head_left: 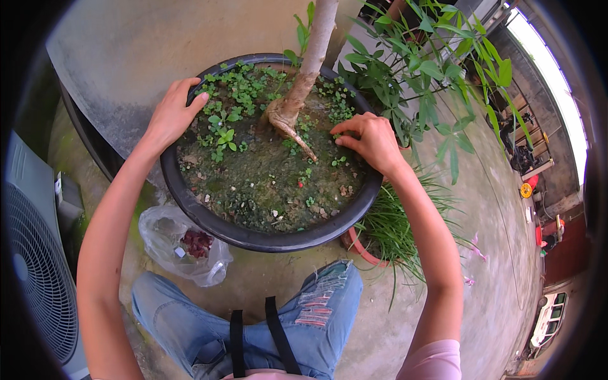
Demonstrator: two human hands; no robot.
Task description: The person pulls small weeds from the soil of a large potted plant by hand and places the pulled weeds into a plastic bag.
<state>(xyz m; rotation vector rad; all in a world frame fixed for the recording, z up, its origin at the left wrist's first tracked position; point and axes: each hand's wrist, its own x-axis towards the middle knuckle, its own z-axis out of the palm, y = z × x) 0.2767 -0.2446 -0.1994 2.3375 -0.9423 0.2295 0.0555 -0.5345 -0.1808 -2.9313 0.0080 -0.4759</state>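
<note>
Black straps point(237, 342) are hanging in front of ripped blue jeans point(168, 310) in the head view, both nearer the wearer than the round black pot point(253, 237). Beside the pot's near left side, a clear plastic bag point(214, 266) is lying open with dark red scraps point(196, 243) inside.

The left hand point(172, 113) is resting at the pot's upper left rim, its grip fairly wide, thumb reaching inward and fingers lying along the edge. The right hand point(372, 142) is reaching inside the pot's right rim, just above the soil point(253, 190), its grip narrow; whether anything is sitting between thumb and forefinger, I cannot tell. Small green weeds point(244, 88) are growing within the pot, thickest toward its far left. A slender tree trunk point(310, 69) is rising from the pot's far half, with a woody stub point(297, 139) pointing toward the right hand. Grassy leaves point(399, 221) are spreading outside the pot's right side.

Judging from here, a hasty pull could be snapping thin stems above their roots, because the fingertips are closing over such small growth; a sideways sweep could be knocking the right knuckles against the stub.
</note>
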